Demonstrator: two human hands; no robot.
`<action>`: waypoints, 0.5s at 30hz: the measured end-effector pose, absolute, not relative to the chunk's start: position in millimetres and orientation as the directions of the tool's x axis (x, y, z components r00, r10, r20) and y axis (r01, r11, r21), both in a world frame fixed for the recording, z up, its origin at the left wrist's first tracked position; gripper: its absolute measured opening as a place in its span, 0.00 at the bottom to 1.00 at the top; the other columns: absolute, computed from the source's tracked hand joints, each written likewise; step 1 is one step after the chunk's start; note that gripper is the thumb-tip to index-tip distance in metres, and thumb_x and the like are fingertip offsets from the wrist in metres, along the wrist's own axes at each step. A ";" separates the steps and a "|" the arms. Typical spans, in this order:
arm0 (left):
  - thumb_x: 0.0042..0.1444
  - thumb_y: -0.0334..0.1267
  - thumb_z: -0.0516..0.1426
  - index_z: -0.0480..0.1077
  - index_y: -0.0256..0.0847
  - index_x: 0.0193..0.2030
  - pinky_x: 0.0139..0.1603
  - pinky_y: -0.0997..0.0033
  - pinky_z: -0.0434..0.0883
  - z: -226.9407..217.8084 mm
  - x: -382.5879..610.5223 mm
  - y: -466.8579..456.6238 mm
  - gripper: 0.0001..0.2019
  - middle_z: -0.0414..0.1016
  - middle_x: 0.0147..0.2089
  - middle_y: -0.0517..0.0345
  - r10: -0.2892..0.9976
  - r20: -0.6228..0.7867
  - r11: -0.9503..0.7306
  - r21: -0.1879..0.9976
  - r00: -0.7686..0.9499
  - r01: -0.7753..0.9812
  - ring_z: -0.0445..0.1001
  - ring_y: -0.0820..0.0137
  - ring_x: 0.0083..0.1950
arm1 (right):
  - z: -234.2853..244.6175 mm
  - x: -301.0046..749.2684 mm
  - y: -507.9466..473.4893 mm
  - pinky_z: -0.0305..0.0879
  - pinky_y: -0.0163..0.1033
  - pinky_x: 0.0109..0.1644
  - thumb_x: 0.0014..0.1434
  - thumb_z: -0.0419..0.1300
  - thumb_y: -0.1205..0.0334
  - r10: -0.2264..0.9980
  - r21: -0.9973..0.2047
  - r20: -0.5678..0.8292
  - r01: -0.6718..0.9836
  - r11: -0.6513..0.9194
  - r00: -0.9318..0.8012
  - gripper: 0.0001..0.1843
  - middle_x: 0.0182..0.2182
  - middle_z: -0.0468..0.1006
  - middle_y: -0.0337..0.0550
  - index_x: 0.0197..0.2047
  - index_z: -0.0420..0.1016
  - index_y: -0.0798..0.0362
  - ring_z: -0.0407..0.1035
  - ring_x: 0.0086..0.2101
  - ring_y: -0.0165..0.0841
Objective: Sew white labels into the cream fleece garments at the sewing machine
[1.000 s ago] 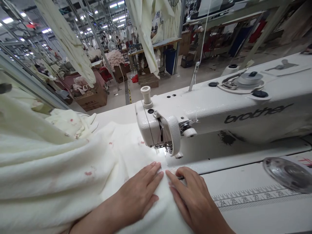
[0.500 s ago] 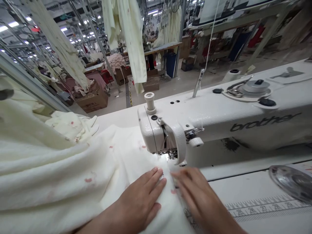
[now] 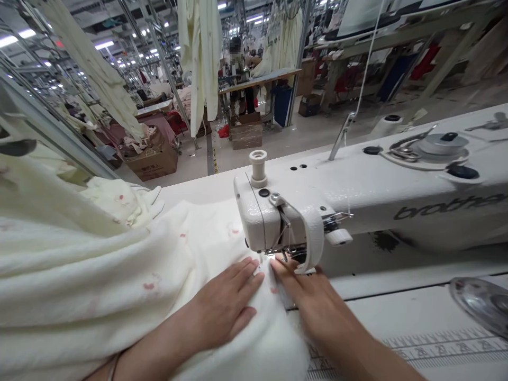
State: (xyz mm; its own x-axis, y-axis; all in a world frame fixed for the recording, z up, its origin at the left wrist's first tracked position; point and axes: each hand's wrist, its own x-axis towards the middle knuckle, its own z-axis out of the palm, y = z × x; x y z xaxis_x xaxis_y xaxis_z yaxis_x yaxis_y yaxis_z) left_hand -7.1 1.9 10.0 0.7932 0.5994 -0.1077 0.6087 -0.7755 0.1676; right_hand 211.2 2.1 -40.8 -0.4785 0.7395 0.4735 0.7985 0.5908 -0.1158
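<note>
My left hand lies flat, fingers stretched out, on cream fabric with small red marks just left of the needle. My right hand rests on the fabric's edge with its fingers extended, the fingertips reaching right under the presser foot of the white Brother sewing machine. The fabric is bunched in thick folds across the left of the table and runs under the machine head.
A ruler scale is printed on the table at lower right, beside a shiny metal dish. Beyond the table are cardboard boxes, hanging cream garments, racks and a person at a far bench.
Both hands have slid forward with the fabric toward the needle; my right fingertips now reach the presser foot. The view shifted slightly left and up.
</note>
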 end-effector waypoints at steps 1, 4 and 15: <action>0.62 0.35 0.50 0.52 0.28 0.65 0.68 0.51 0.58 9.8 -7.0 1.6 0.26 0.54 0.68 0.35 0.599 -0.103 -0.775 0.173 0.794 0.607 0.51 0.53 0.70 | -43.0 209.6 -7.8 0.60 0.44 0.51 0.65 0.37 0.75 0.726 -0.115 0.492 0.790 0.602 -0.481 0.24 0.46 0.74 0.50 0.52 0.71 0.58 0.65 0.47 0.38; 0.62 0.35 0.50 0.51 0.30 0.66 0.67 0.50 0.59 8.9 -6.5 1.3 0.27 0.54 0.68 0.35 0.598 -0.070 -0.777 0.194 0.798 0.599 0.51 0.54 0.70 | -48.7 204.3 -21.5 0.56 0.47 0.52 0.63 0.39 0.76 0.709 -0.112 0.523 0.786 0.608 -0.474 0.23 0.48 0.71 0.54 0.55 0.68 0.63 0.64 0.47 0.42; 0.61 0.35 0.50 0.54 0.28 0.63 0.66 0.49 0.61 8.4 -6.8 7.7 0.25 0.58 0.65 0.33 0.583 -0.017 -0.797 0.184 0.812 0.576 0.55 0.52 0.68 | -43.5 199.4 -11.9 0.54 0.43 0.46 0.60 0.40 0.79 0.726 -0.201 0.552 0.779 0.594 -0.411 0.24 0.46 0.72 0.51 0.50 0.70 0.60 0.64 0.41 0.38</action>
